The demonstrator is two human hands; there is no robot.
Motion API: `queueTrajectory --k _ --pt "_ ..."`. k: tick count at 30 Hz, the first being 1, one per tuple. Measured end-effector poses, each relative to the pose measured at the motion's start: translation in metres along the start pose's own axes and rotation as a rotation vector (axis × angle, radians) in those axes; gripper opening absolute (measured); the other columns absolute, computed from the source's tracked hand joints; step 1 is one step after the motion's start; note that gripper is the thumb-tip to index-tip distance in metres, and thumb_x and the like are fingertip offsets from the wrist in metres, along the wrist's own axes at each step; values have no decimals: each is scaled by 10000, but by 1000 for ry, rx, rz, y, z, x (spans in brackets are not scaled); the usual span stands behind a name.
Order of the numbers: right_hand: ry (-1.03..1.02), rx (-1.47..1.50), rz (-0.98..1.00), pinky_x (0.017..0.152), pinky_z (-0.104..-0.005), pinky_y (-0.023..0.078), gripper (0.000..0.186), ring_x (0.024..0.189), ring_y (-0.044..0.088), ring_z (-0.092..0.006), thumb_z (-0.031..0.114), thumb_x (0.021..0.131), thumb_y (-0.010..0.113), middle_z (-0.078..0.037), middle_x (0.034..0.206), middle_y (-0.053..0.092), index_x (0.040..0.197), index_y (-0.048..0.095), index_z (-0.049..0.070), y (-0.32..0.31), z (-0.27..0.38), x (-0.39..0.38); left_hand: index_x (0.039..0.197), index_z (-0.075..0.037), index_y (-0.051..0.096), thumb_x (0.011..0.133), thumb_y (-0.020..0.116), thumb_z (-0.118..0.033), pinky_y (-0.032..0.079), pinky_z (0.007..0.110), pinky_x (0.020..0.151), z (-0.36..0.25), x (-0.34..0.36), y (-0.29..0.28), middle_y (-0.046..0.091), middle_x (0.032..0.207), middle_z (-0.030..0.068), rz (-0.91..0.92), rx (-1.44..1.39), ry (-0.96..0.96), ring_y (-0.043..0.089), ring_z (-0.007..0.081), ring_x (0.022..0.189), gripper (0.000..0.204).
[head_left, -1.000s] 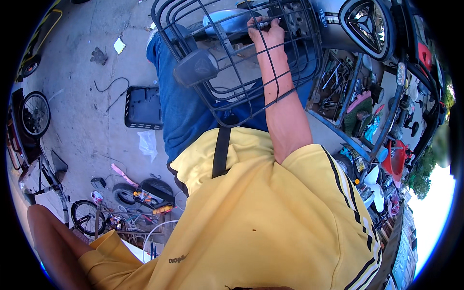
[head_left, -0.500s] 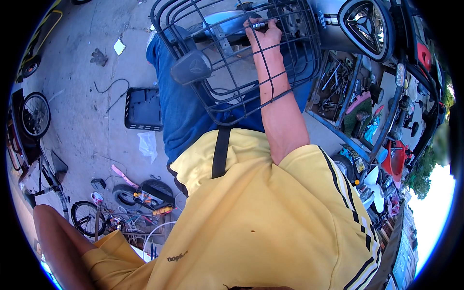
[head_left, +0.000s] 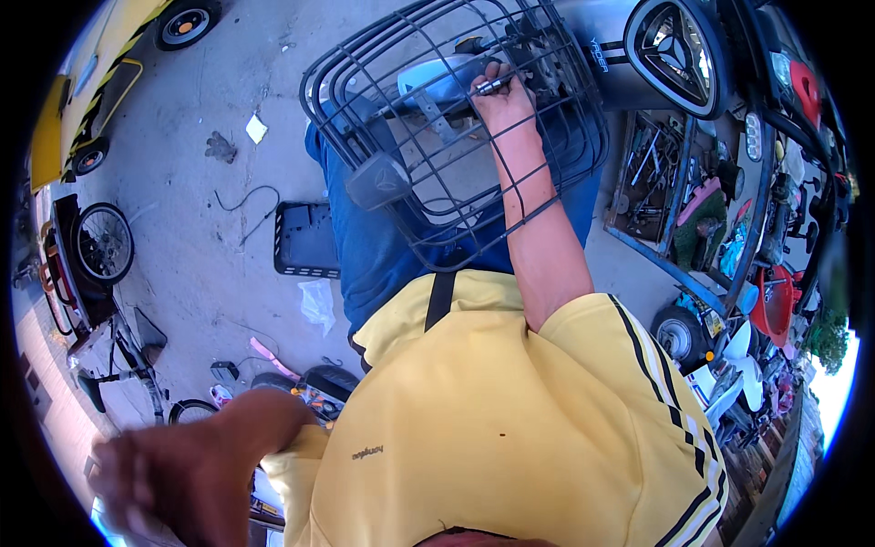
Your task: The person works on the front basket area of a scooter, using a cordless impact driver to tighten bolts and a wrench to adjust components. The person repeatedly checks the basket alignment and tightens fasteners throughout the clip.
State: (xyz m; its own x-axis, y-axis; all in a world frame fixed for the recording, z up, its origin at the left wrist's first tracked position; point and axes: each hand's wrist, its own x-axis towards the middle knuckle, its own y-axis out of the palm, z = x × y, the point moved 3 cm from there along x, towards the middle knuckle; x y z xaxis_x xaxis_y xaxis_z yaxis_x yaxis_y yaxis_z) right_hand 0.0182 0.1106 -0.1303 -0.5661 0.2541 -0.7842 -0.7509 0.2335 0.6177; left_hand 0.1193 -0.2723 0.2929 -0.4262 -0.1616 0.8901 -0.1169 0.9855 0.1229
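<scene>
My right hand (head_left: 501, 105) reaches behind the black wire basket (head_left: 597, 146) on the dark scooter front (head_left: 615, 82), fingers closed on a small cylindrical chrome tool (head_left: 492, 85), near a silver curved part (head_left: 428, 75) and a dark bracket. The basket’s wires cross over the hand and forearm, partly hiding them. My left hand (head_left: 137, 469) is low at the left, outside my yellow shirt’s body, smeared by motion; its grip is unclear.
A black plastic tray (head_left: 305, 237), clear bag (head_left: 316, 301) and grey glove (head_left: 221, 148) lie on the floor. Bicycles (head_left: 105, 242) and a yellow vehicle (head_left: 64, 100) stand left. A metal cart of tools (head_left: 643, 169) and assorted parts crowd the right.
My left hand has swung into view at the lower left. The scene has shifted slightly right and down. My right hand stays on the chrome tool behind the basket.
</scene>
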Motion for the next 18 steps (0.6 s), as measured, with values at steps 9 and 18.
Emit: queueTrajectory --k 9,18 --pt "5 -65 -35 881 -419 358 353 974 571 -143 412 1084 366 49 903 625 949 594 180 13 -6 -37 1141 21 630 836 634 25 502 428 940 115 -225 91 597 1226 190 1050 633 -401 586 371 1129 305" --pt "-46 -179 -68 731 -334 413 298 904 575 -130 383 1083 411 42 1010 677 1076 619 170 -1 -4 -21 1263 59 528 981 541 -170 514 486 901 222 -276 222 579 1193 279 1191 411 -709 596 450 1077 363"
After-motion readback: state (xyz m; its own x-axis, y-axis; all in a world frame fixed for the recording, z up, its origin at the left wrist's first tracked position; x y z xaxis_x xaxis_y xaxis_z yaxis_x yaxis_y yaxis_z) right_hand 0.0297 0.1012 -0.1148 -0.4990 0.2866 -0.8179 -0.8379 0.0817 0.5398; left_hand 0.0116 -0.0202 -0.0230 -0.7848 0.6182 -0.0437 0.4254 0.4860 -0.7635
